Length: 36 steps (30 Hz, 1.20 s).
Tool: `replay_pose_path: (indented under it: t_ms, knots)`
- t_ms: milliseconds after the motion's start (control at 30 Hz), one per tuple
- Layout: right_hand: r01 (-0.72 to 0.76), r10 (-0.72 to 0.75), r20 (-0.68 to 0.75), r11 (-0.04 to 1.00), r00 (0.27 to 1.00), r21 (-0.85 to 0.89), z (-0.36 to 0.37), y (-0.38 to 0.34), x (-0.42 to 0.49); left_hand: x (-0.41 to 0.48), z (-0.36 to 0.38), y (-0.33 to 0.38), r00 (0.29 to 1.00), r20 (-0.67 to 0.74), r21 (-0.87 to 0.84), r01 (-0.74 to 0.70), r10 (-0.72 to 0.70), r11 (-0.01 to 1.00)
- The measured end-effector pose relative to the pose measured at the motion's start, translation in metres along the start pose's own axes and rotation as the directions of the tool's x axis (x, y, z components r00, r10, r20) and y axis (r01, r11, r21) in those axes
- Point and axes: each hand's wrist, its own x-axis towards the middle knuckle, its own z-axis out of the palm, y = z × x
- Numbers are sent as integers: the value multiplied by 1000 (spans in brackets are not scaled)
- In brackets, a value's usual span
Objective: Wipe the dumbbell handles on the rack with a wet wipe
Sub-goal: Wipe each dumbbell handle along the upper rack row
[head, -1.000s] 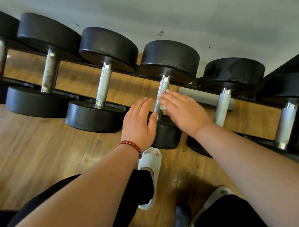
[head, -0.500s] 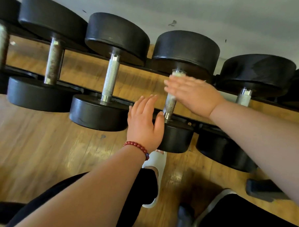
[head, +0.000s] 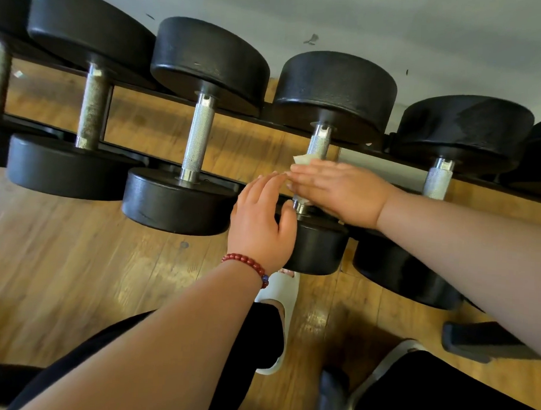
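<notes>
Wood-plank floor (head: 74, 258) below, grey wall (head: 394, 30) behind.

Wet wipe (head: 302, 159): showed only as white edges beside the fingers (head: 308, 172); lay pressed on the knurled steel handle (head: 319, 142) of one dumbbell (head: 336, 90), toward its front end. Judged limp, light and damp, apt to bunch or tear on the knurling; best kept flat under the palm or wrapped round the bar.

Handle: judged rigid and grippy, fixed between heavy black heads; needed no lifting.

Right hand (head: 338, 189): laid flat across the bar over the wipe, fingers straight; thumb hidden.

Left hand (head: 262, 226): spread, held nothing, just beside the front head; contact not discernible.

Rack (head: 153, 161): carried a row of dumbbells, among them a rusty-looking handle (head: 93, 110).

Containers: none seen.

Red bead bracelet (head: 245, 262) on left wrist; white slipper (head: 277, 298) below.
</notes>
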Motion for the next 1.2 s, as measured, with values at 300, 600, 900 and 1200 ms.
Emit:
replay_pose_path:
  t_ms: [300,600,900,1200]
  knots:
    - [40,-41,-60,999,997,-21,4,2,-2,-2,-2,1,1000,-14,-36,22,-23,999]
    - [77,-78,-87,997,993,-17,11,-8,1,7,-6,-9,961,25,-244,274,-276,930]
    - [40,-44,-125,999,991,-33,11,-4,1,9,-5,-12,954,56,-334,296,-294,895]
    - [1,-16,-172,996,985,-85,0,12,7,11,-5,-11,956,56,-316,292,-289,903]
